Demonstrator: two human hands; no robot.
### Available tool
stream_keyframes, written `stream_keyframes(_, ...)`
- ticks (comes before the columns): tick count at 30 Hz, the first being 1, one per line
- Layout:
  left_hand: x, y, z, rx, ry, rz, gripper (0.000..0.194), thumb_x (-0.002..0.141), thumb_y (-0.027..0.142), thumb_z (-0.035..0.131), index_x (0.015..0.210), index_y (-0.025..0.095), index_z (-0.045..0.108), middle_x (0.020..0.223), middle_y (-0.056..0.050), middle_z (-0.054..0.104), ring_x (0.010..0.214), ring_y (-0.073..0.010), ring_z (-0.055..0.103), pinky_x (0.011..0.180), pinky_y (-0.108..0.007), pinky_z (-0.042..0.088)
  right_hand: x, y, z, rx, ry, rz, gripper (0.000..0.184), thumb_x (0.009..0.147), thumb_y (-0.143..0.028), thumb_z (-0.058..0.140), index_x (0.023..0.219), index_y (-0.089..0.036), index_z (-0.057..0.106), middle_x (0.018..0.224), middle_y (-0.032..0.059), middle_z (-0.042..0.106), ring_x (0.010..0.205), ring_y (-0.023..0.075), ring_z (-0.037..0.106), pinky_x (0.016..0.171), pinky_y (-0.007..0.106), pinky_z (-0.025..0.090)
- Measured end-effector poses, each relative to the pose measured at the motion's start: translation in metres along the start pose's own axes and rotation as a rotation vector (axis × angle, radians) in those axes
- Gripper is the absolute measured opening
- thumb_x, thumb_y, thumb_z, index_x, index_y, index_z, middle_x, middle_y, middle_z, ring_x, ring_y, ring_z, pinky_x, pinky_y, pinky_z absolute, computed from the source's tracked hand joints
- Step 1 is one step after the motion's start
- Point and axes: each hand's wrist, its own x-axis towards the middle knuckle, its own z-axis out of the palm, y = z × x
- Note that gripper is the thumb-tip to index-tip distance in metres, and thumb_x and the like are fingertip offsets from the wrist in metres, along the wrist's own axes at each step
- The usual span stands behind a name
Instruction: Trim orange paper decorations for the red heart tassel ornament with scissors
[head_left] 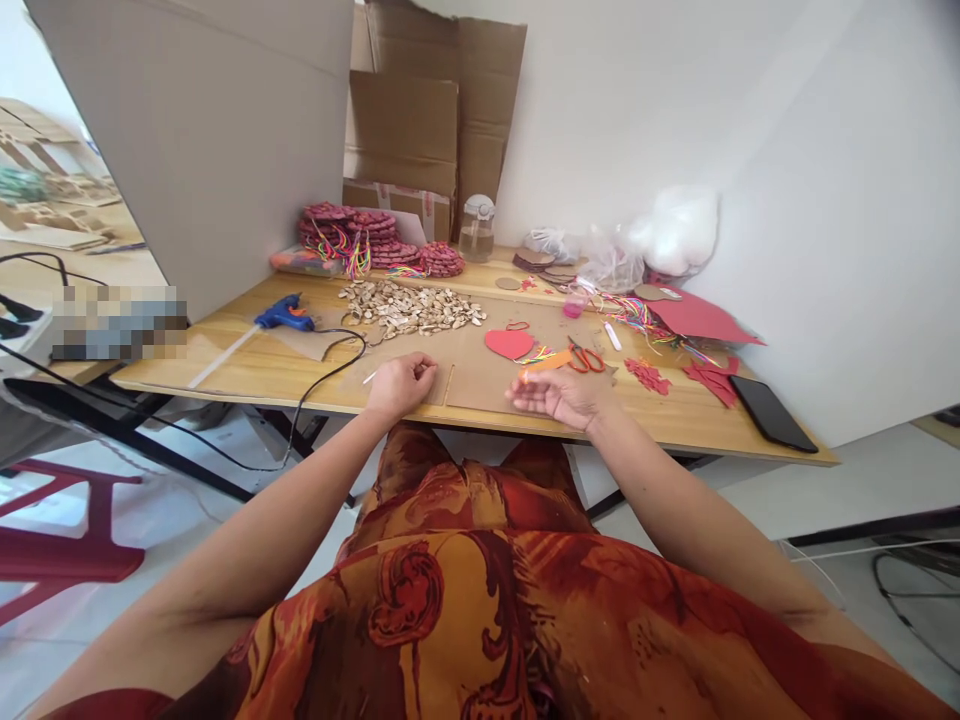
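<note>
My left hand point(403, 387) rests at the front of a cardboard sheet point(480, 388), fingers curled in; whether they hold anything is hidden. A short thin white stick point(369, 378) shows beside its wrist side. My right hand point(556, 398) is over the sheet's right part, palm partly turned up, fingers loosely extended and apart. Right behind it lies an orange strip point(553, 361), next to red-handled scissors point(586, 356). A red rounded piece point(510, 345) with coloured cords lies farther back. Behind my left hand spreads a pile of pale flat seed shells point(412, 308).
A blue glue gun point(285, 314) with a black cable point(330, 368) is at left. Stacked dark-red coasters point(349, 235) and a water bottle point(478, 228) stand at the back. Red scraps point(646, 377), a white tube point(613, 336), red sheets point(701, 312) and a phone point(772, 413) lie right.
</note>
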Motion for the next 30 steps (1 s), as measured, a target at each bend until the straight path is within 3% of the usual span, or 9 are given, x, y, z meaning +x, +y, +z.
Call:
stream_keyframes(5, -0.001, 0.000, -0.001, 0.004, 0.005, -0.003, 0.029, 0.082, 0.039, 0.048, 0.089, 0.021, 0.070, 0.071, -0.003, 0.070, 0.065, -0.0180, 0.062, 0.060, -0.026, 0.039, -0.001, -0.004, -0.008, -0.007, 0.146, -0.089, 0.007, 0.074, -0.022, 0.067, 0.079, -0.021, 0.062, 0.075, -0.0006, 0.072, 0.086, 0.0156, 0.068, 0.078, 0.026, 0.055)
stream_keyframes(7, -0.001, 0.001, -0.001, 0.009, 0.006, -0.005, 0.029, 0.082, 0.039, 0.049, 0.088, 0.021, 0.070, 0.072, -0.003, 0.071, 0.065, -0.0182, 0.062, 0.060, -0.026, 0.040, -0.006, -0.007, -0.018, -0.018, 0.128, -0.063, 0.006, 0.076, -0.024, 0.066, 0.080, -0.020, 0.063, 0.079, 0.0028, 0.073, 0.084, 0.0167, 0.069, 0.072, 0.026, 0.057)
stream_keyframes(10, -0.001, 0.001, -0.002, 0.017, 0.010, -0.008, 0.029, 0.082, 0.040, 0.049, 0.088, 0.022, 0.070, 0.072, -0.003, 0.070, 0.067, -0.0189, 0.062, 0.060, -0.026, 0.039, -0.015, -0.006, -0.027, -0.071, 0.037, 0.055, 0.012, 0.067, -0.017, 0.073, 0.076, -0.014, 0.065, 0.078, 0.0115, 0.073, 0.076, 0.0245, 0.071, 0.062, 0.033, 0.058)
stream_keyframes(12, -0.001, 0.002, -0.002, 0.019, 0.009, -0.007, 0.028, 0.082, 0.040, 0.049, 0.088, 0.022, 0.070, 0.072, -0.003, 0.070, 0.067, -0.0189, 0.062, 0.060, -0.026, 0.039, -0.015, -0.002, -0.028, -0.086, 0.049, 0.057, 0.013, 0.065, -0.014, 0.073, 0.076, -0.014, 0.065, 0.075, 0.0110, 0.073, 0.076, 0.0247, 0.071, 0.065, 0.034, 0.059)
stream_keyframes(16, -0.001, 0.000, 0.000, 0.026, 0.004, -0.002, 0.028, 0.083, 0.040, 0.049, 0.088, 0.022, 0.070, 0.071, -0.002, 0.070, 0.064, -0.0173, 0.062, 0.060, -0.026, 0.039, -0.006, -0.002, -0.023, -0.047, 0.169, -0.085, 0.008, 0.075, -0.022, 0.067, 0.082, -0.020, 0.063, 0.080, 0.0016, 0.073, 0.088, 0.0166, 0.069, 0.079, 0.026, 0.056)
stream_keyframes(21, -0.001, -0.002, 0.001, 0.047, 0.006, 0.043, 0.031, 0.086, 0.041, 0.046, 0.093, 0.021, 0.069, 0.072, -0.004, 0.070, 0.066, -0.0185, 0.062, 0.062, -0.027, 0.041, -0.007, 0.000, -0.016, -0.062, 0.068, -0.006, 0.014, 0.065, -0.015, 0.074, 0.076, -0.014, 0.065, 0.079, 0.0116, 0.073, 0.081, 0.0257, 0.071, 0.070, 0.036, 0.059)
stream_keyframes(26, -0.004, 0.008, -0.006, 0.059, -0.034, 0.231, 0.038, 0.091, 0.043, 0.042, 0.101, 0.021, 0.070, 0.102, -0.009, 0.070, 0.099, -0.0221, 0.059, 0.088, -0.032, 0.040, 0.000, 0.004, -0.022, -0.019, 0.258, -0.182, 0.009, 0.071, -0.020, 0.071, 0.076, -0.019, 0.064, 0.072, 0.0013, 0.071, 0.081, 0.0177, 0.069, 0.075, 0.027, 0.055)
stream_keyframes(30, -0.011, 0.020, -0.005, 0.138, -0.104, 0.389, 0.038, 0.092, 0.047, 0.041, 0.114, 0.028, 0.066, 0.127, -0.007, 0.062, 0.120, -0.0268, 0.046, 0.099, -0.045, 0.030, 0.001, 0.006, -0.038, 0.001, 0.303, -0.220, 0.010, 0.070, -0.022, 0.072, 0.076, -0.016, 0.068, 0.073, 0.0047, 0.071, 0.072, 0.0163, 0.068, 0.062, 0.024, 0.054)
